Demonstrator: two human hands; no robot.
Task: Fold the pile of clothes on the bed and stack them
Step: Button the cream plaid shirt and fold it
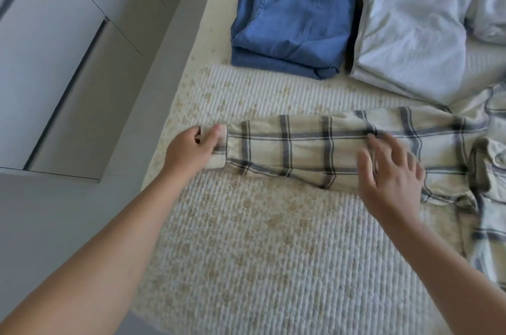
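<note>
A cream plaid shirt lies spread on the bed, one sleeve stretched out to the left. My left hand pinches the cuff at the sleeve's end. My right hand lies flat with fingers spread on the sleeve near the shoulder; it is blurred. The shirt's collar and body run off the right edge. Behind it sits a folded blue denim garment, and beside that a folded pale grey garment.
The bed carries a cream quilted cover with a tan pattern. Its left edge runs diagonally past a grey floor strip and white cabinet doors. More pale fabric lies crumpled at the top right.
</note>
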